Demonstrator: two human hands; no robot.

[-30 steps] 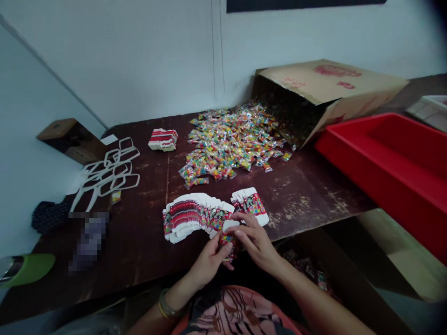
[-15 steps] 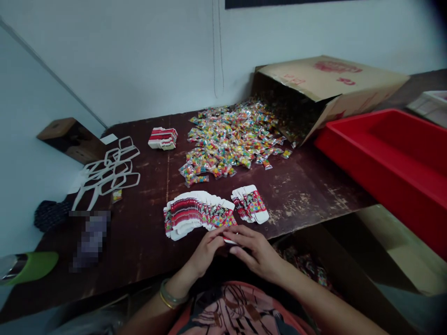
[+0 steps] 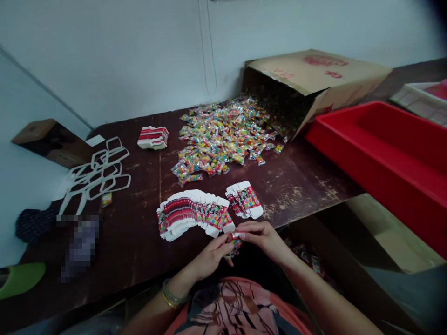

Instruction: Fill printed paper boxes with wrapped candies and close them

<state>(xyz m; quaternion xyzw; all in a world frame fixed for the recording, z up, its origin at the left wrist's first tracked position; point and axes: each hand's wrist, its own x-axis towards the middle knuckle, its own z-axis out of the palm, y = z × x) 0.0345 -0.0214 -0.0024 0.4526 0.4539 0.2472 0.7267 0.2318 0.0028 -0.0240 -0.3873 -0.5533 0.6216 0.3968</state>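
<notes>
A small printed candy box [image 3: 234, 246], red and multicoloured, is between my two hands at the table's front edge. My left hand [image 3: 213, 255] is wrapped around its body. The fingers of my right hand [image 3: 259, 236] pinch its upper end, where a bit of white flap shows. Just beyond lies a fanned row of flat, unfolded candy boxes [image 3: 186, 211] with white flaps. A smaller fan of the same flat boxes [image 3: 245, 200] rests to its right. Farther back spreads a heap of clear candy packets [image 3: 223, 132] filled with colourful sweets.
An open cardboard carton [image 3: 321, 74] lies on its side at the back right, beside a red tray [image 3: 380, 153]. Left are white plastic frames [image 3: 99, 172] and a brown box [image 3: 56, 142]. A bundle of flat boxes [image 3: 152, 137] sits behind. Below the edge stands a carton [image 3: 349, 242].
My hands have turned the small box so its printed side shows, and my right fingers have moved to its upper end. The whole view has shifted slightly.
</notes>
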